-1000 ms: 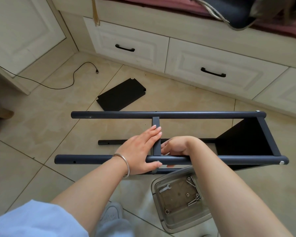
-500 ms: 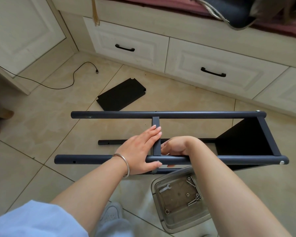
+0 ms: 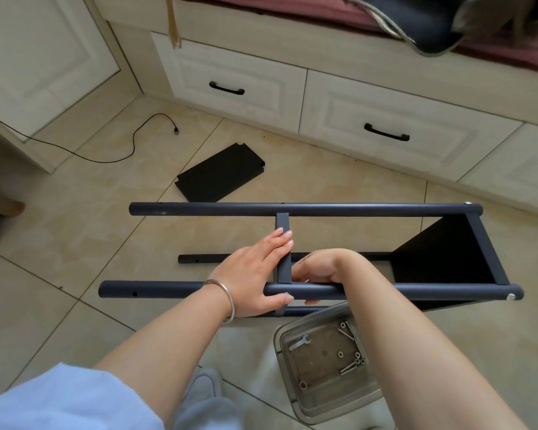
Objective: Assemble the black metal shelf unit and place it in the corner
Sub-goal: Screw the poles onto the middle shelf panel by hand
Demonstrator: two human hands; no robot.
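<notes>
A person fixed a middle shelf panel into a half-built black metal shelf frame (image 3: 308, 209) lying on its side on a tiled floor (image 3: 75, 243).

The left hand (image 3: 255, 274) lay with its fingers (image 3: 281, 240) straight along the upright shelf panel (image 3: 283, 268) and its thumb hooked under the near post (image 3: 385, 290), steadying both. The right hand (image 3: 317, 268) was curled just beside the panel, reaching under the post; whether it pinched a bolt could not be seen. The joint looked best served by holding panel and post hole aligned while threading by hand before tightening. One shelf (image 3: 441, 252) was already fitted at the right end; a loose shelf panel (image 3: 221, 173) lay beyond the frame, and bolts and a small spanner sat in a clear tray (image 3: 295, 408) near the right forearm.
</notes>
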